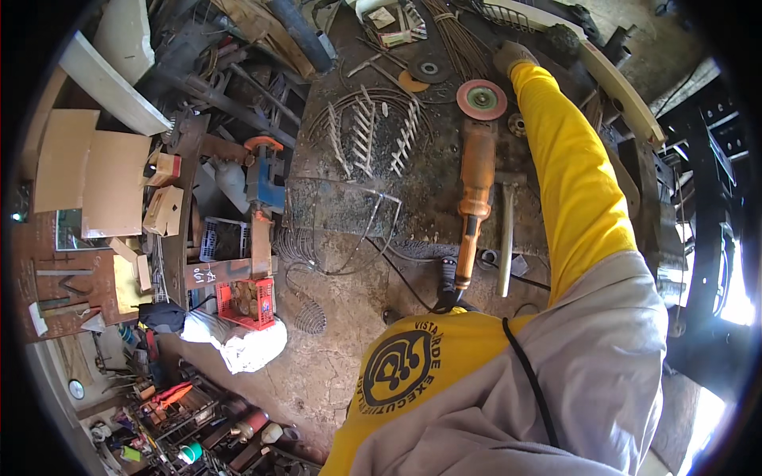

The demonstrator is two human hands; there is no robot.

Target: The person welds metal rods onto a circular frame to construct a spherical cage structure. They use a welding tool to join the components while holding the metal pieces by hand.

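Nearest the camera, a yellow shirt with a dark round print (397, 369) under a grey vest fills the lower frame, and from it one yellow-sleeved arm is stretched far across a dark, grimy metal workbench (444, 182). By its side of the frame it is judged to be the right arm. The right hand (512, 55), in a pale work glove, is seen at the far edge of the bench, near a bundle of thin rusty rods (460, 40); whether its fingers are spread or closed on anything cannot be told. The left hand is not seen at all.

An orange angle grinder with a reddish flap disc (476, 170) is laid untouched on the bench just beside the sleeve, its black cable run down toward the body. A long-handled hammer (506, 238) is laid next to it. Left of the grinder, bent wire pieces with short cross-bars (369, 131) are spread out, seemingly part-finished. Grinding is judged not in progress, and the wire shapes appear unjoined.
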